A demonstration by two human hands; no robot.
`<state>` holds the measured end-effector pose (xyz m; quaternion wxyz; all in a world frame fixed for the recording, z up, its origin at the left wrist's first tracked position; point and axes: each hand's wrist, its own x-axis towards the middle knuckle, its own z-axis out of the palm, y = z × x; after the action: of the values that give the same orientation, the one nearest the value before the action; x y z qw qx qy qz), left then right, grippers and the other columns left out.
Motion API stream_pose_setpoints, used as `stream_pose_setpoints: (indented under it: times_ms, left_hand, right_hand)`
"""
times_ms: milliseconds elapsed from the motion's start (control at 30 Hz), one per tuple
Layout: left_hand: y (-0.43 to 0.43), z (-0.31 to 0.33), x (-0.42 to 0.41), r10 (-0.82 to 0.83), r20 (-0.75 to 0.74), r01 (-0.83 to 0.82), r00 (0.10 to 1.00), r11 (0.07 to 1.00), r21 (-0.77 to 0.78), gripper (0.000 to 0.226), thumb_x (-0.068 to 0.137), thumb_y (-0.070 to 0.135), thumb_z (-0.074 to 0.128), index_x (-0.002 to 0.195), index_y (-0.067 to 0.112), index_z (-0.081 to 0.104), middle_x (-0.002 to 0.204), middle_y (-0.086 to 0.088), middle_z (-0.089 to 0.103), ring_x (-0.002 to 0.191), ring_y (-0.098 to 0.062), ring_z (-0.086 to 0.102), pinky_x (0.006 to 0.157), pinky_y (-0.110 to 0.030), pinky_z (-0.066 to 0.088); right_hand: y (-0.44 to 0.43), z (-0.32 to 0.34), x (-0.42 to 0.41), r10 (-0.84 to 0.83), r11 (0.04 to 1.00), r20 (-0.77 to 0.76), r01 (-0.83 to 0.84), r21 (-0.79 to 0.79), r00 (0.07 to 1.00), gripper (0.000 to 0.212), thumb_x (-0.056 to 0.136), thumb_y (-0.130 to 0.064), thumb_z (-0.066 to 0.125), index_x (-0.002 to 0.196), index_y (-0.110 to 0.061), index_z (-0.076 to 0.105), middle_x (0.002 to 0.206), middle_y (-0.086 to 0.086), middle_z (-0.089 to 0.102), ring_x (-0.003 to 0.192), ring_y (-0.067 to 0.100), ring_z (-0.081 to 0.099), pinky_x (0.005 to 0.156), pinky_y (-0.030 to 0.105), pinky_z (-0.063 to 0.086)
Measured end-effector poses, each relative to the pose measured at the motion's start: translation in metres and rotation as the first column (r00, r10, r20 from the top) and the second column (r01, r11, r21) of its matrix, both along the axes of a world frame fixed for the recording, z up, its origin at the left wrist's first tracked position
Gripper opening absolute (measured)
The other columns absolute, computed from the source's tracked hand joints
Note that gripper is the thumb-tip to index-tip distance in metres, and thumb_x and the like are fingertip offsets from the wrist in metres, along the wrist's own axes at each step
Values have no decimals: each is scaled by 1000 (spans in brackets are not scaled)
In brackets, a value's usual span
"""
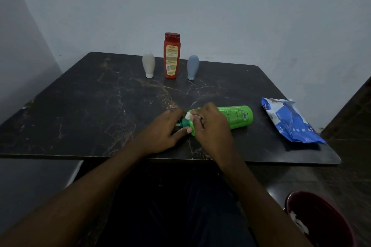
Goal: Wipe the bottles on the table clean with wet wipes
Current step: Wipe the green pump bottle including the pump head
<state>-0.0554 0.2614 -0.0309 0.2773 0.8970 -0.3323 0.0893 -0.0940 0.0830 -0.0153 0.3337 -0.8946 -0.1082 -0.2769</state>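
A green bottle (237, 116) lies on its side on the dark marble table (90, 106), its dark green pump neck (184, 123) pointing left. My left hand (163, 130) holds the neck end, thumb and fingers around it. My right hand (210, 124) presses a white wet wipe (189, 115) against the bottle's shoulder, fingers curled over the wipe. At the back of the table stand a red bottle (171, 56), a white bottle (148, 65) on its cap and a grey-blue bottle (193, 67) on its cap.
A blue pack of wet wipes (291, 120) lies near the table's right edge. A dark red bin (319, 218) with white crumpled wipes inside stands on the floor at lower right. Walls close in behind and on the left.
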Motion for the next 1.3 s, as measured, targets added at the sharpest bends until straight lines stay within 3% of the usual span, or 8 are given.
stream_pose_setpoints:
  times_ms: [133,267,400,533,767,900,1067,1300]
  left_hand:
    - [-2,2,-2,3,24,-4,1000,1000,12,35,103,49,52,119,20,61,105,3,61,97,-12,53,86,-36,47]
    - [-1,0,-1,8,57,-8,998,1000,-6,33,102,45,57,118,16,60,107,1,59,98,-12,49,85,-31,44]
    - [-3,0,-2,28,102,-28,994,1000,-1,28,101,41,59,113,16,58,104,0,59,92,-12,51,81,-30,43]
    - [-1,-1,-4,54,92,-53,994,998,-22,22,101,40,59,109,20,57,98,4,61,83,-12,55,75,-37,47]
    - [0,-1,-3,47,53,-45,997,998,-41,31,99,42,63,120,18,59,103,2,65,87,-14,61,78,-42,52]
    - [-1,0,-5,50,54,-48,997,998,-41,29,99,40,64,116,17,59,102,1,65,86,-15,61,77,-43,52]
    - [0,3,-7,64,43,-62,997,997,-49,28,99,38,64,114,15,60,102,-1,67,87,-17,61,80,-44,51]
    - [-2,6,-9,56,22,-54,998,996,-67,27,98,36,66,113,15,58,99,-2,64,84,-18,60,76,-45,51]
  right_hand:
    - [-32,0,14,-201,980,-59,201,1,978,22,99,-17,52,109,-13,71,108,2,59,82,9,56,73,24,44]
    - [-61,2,23,-361,926,-180,375,48,915,18,96,-18,55,104,-17,72,111,2,59,75,2,49,61,16,34]
    - [-24,3,12,-209,977,-55,207,-53,976,18,93,-11,59,106,-11,72,106,5,61,82,14,59,76,32,51]
    - [6,-1,4,-62,993,-17,60,-105,998,22,97,-19,53,107,-13,72,101,3,57,83,19,60,74,35,49]
    - [-64,6,17,-374,917,-138,388,92,917,19,96,-19,55,102,-14,73,106,4,61,88,15,59,77,32,48]
    - [-33,6,11,-311,945,-130,322,66,941,15,95,-16,59,103,-16,71,105,0,60,83,9,57,71,23,41]
    - [3,2,2,-162,987,-18,162,21,987,18,97,-20,58,100,-13,74,95,1,60,80,17,60,71,32,47]
    - [-55,6,18,-354,922,-175,374,102,919,15,95,-22,60,104,-17,71,107,0,62,86,11,58,75,30,48]
